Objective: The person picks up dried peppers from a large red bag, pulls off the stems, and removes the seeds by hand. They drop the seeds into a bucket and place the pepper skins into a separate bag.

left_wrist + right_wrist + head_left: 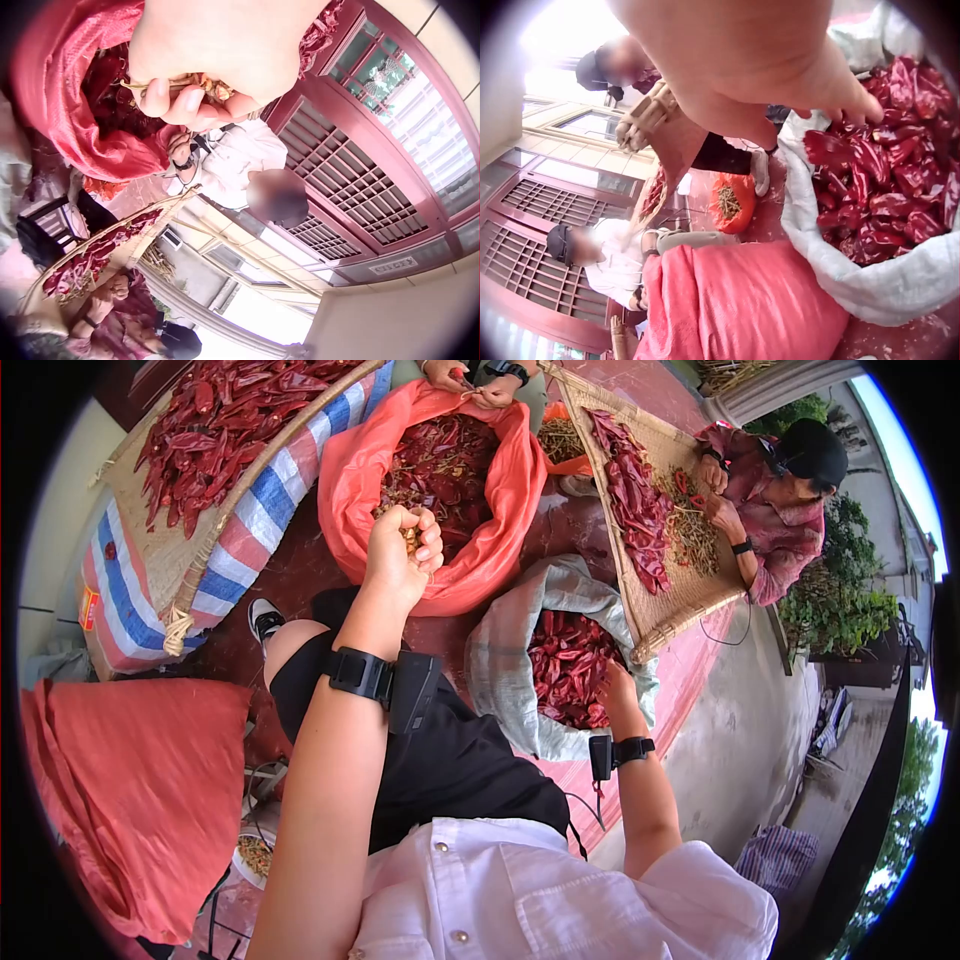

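Note:
My left hand (405, 552) is raised over the red sack (350, 500), its fingers curled around a bunch of dried chili stems (219, 88). Stem ends poke out between the fingers in the left wrist view. Inside that sack lie dark red chilies mixed with yellowish stems (440, 470). To the right, my right hand (621, 695) reaches over the white woven sack (500, 650) full of dried red chilies (565, 670). Its fingers (866, 105) extend loosely just over the pile, beside a chili (831, 148) at the near edge; nothing shows in its grasp.
A woven tray (145, 470) heaped with chilies stands at left on a striped bag (270, 495). Across from me, a person (775, 510) works at another tray (690, 605) of chilies and stems. Another person's hands (490, 392) are at the red sack's far rim. Red cloth (140, 790) hangs at left.

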`<state>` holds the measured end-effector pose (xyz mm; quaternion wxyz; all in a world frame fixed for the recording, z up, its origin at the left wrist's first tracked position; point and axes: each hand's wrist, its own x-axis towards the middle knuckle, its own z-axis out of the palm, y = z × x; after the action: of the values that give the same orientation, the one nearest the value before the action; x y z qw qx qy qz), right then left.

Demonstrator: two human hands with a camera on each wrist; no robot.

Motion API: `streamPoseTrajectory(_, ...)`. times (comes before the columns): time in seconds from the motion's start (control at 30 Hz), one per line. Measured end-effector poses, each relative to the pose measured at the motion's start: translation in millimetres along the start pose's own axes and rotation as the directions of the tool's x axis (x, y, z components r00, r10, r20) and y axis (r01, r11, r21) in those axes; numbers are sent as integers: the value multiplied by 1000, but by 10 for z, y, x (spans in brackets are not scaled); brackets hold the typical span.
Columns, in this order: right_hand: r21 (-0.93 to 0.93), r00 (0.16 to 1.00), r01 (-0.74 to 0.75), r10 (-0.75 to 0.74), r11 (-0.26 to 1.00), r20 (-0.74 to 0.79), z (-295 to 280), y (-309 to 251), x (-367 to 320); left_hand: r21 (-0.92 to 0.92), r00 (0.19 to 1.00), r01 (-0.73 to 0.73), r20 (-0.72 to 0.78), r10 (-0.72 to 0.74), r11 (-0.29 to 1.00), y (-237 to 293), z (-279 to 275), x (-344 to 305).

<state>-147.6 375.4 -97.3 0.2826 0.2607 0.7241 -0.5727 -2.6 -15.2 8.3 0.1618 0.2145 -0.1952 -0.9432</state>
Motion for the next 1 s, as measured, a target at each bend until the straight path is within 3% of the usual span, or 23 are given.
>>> streamPoseTrajectory(0.03,8,1000,1,-1,1000,-3,-110,121,125,5,1000,4,6,-4,1000,-12,14,-2)
streamPoseTrajectory(0.1,-207,975,218,-224,954,-6,-212,384,426,22,999,25,-20,-25,999,-3,29,-17)
streamPoseTrajectory(0.17,-263,957,267,-223,927,185,7,314,142,51,999,4,-45,-1,999,-6,54,-38)
streamPoseTrajectory(0.2,-286,911,371,-287,883,295,173,296,48,38,998,-18,-56,20,999,-1,80,-55)
streamPoseTrajectory(0.23,-296,849,473,-340,830,404,368,261,-50,26,997,-40,-66,41,999,15,94,-70)
streamPoseTrajectory(0.3,-270,722,662,-500,699,478,843,33,-415,14,997,-59,-51,60,998,83,102,-109)
streamPoseTrajectory(0.37,-364,483,872,-690,326,539,1263,-266,-639,-80,993,-115,-10,115,990,162,105,-142)
streamPoseTrajectory(0.43,-237,174,971,-805,43,567,1711,-575,-852,-91,989,-150,-7,150,984,226,82,-138)
streamPoseTrajectory(0.5,-211,144,977,-758,8,636,2113,-764,-886,-83,968,-233,-112,223,969,310,99,-130)
streamPoseTrajectory(0.57,-164,23,977,-696,-137,718,2481,-892,-811,-114,956,-273,-143,256,955,348,79,-110)
streamPoseTrajectory(0.63,-162,-24,959,-634,-234,773,2815,-880,-639,-145,944,-301,-187,272,943,362,59,-77)
streamPoseTrajectory(0.73,-183,-5,942,-555,-282,832,3158,-770,-397,-140,941,-311,-183,284,940,374,18,-18)
streamPoseTrajectory(0.8,-343,164,813,-382,-470,910,3298,-719,-308,-70,930,-336,-185,318,939,404,-14,-10)
streamPoseTrajectory(0.83,-408,305,728,-272,-552,913,3370,-724,-309,-27,931,-337,-162,329,941,398,-17,40)
streamPoseTrajectory(0.87,-415,295,725,-296,-549,908,3386,-727,-300,-6,933,-334,-142,330,942,405,-37,46)
streamPoseTrajectory(0.93,-393,174,796,-448,-461,877,3380,-796,-385,-26,946,-312,-107,308,950,409,-58,68)
streamPoseTrajectory(1.0,-397,135,847,-580,-353,803,3346,-861,-463,48,945,-302,-112,306,952,383,-57,101)
